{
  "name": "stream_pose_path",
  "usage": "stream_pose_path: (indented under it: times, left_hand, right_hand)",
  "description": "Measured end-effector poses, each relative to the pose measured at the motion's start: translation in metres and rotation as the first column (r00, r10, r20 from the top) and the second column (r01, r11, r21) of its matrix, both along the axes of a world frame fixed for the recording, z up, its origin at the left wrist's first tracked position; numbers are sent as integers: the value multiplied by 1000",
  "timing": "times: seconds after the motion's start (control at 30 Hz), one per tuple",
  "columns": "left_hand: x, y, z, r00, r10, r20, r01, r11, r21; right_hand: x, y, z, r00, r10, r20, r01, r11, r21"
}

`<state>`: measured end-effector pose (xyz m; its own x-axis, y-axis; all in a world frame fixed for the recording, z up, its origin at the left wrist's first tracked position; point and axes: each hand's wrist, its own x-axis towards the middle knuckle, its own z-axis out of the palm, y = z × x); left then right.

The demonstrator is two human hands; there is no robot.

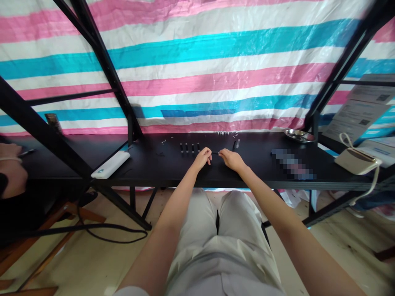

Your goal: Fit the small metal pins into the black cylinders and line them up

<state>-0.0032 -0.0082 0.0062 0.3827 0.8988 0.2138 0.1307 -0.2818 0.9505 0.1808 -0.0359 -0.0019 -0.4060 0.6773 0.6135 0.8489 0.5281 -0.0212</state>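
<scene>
My left hand (203, 157) and my right hand (231, 159) rest close together on the black table (247, 172), fingers curled. Between their fingertips they pinch a small thin dark piece (215, 153), too small to name. Just behind my left hand stands a row of several small black upright parts (189, 148). Behind my right hand lie two small dark and silvery pieces (236, 144), and farther back a row of tiny pale pins (224, 133).
A white power bank (111, 164) lies at the table's left, a metal dish (298, 135) at the back right, a white device with a cable (358, 160) at the far right. Black frame bars cross both sides. Another person's hand (12, 164) shows at the left edge.
</scene>
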Motion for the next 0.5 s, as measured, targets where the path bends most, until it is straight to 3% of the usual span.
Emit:
stream_pose_path:
  times: [0.27,0.5]
  left_hand:
    - [1,2,0,999,42,-4,-42,995,-88]
    - [-1,2,-1,997,70,-15,-71,995,-66]
  right_hand:
    - [-1,0,0,999,-25,47,26,999,-24]
    - [0,-5,3,999,-18,29,20,998,-53]
